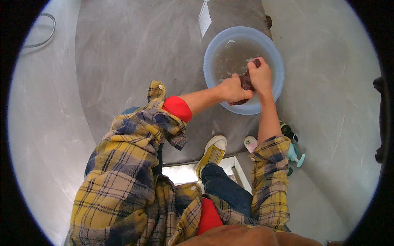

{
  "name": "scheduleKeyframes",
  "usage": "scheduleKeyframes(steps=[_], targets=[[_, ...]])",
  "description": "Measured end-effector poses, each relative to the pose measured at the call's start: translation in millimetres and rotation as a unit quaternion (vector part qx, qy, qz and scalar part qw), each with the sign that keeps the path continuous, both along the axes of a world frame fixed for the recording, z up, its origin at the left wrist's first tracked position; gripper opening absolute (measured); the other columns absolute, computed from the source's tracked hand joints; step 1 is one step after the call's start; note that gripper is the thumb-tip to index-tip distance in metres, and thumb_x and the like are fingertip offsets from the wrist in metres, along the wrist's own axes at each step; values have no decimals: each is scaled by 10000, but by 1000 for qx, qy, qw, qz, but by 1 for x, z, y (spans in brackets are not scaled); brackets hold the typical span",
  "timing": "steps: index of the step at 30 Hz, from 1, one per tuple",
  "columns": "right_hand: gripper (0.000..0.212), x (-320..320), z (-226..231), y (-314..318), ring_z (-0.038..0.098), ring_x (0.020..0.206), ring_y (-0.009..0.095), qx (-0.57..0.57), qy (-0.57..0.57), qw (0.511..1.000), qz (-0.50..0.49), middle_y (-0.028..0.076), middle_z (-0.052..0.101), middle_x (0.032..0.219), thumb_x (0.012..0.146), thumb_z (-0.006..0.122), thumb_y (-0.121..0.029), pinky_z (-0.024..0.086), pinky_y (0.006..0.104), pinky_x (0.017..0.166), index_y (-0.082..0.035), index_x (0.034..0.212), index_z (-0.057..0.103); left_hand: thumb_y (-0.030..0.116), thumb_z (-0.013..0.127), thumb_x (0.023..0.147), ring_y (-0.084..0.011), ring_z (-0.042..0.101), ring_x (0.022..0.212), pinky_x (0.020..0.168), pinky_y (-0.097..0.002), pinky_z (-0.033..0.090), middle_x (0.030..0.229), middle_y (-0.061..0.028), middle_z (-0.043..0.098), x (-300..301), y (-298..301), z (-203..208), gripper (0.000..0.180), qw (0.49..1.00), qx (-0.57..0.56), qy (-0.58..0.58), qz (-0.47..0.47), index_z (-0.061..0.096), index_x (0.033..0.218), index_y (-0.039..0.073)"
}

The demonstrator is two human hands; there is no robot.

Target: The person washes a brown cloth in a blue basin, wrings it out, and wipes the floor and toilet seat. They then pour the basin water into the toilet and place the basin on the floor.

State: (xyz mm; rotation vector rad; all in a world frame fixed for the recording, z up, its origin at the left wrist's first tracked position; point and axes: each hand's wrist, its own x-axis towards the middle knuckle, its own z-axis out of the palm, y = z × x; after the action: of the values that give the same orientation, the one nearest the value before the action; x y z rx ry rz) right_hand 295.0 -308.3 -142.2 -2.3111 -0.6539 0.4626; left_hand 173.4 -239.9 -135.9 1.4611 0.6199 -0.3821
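Observation:
A light blue plastic basin point(208, 65) holds murky, greyish-brown water with bits of foam. Over its near right part, both my hands grip a wet, dark maroon cloth point(246, 82). My left hand point(234, 89) is closed round the lower end, close to the basin's near rim. Higher up and to the right, my right hand point(260, 74) is closed on the other end, and a dark tip pokes out above its fingers. Between the hands the cloth looks bunched and twisted. What kind of garment or cloth it is cannot be made out.
Right of my right forearm stand a turquoise pump bottle point(294, 153) and a dark bottle point(287, 130). A white patterned item point(250, 143) lies near my yellow shoe point(213, 152). A white paper-like piece point(204, 20) is beyond the basin; a grey hose point(51, 30) curls at far left.

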Motion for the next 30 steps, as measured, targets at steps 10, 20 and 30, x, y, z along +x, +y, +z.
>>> scheduleKeyframes(steps=[10,20,30], targets=[[718,25,81,-28,367,1314,334,567,440,690,95,219,344,1427,870,601,-449,333,551,1056,-127,1435,298,395,609,862,-170,575,707,544,-336,482,874,-44,592,4,-9,87,395,868,-469,-67,150,542,1105,91],[716,-6,195,-31,313,1275,459,635,585,481,152,242,332,1372,825,680,-425,371,679,944,-261,1417,312,405,553,903,-214,602,725,574,-348,503,855,-102,607,-25,-56,222,409,600,-770,-149,157,520,1077,36],[265,-25,320,-41,511,806,238,571,581,560,150,99,466,879,845,650,-161,521,452,726,-130,953,410,295,803,700,-124,539,950,814,-272,469,1095,-64,533,-64,-37,320,801,734,-657,-140,97,375,1307,-5]])
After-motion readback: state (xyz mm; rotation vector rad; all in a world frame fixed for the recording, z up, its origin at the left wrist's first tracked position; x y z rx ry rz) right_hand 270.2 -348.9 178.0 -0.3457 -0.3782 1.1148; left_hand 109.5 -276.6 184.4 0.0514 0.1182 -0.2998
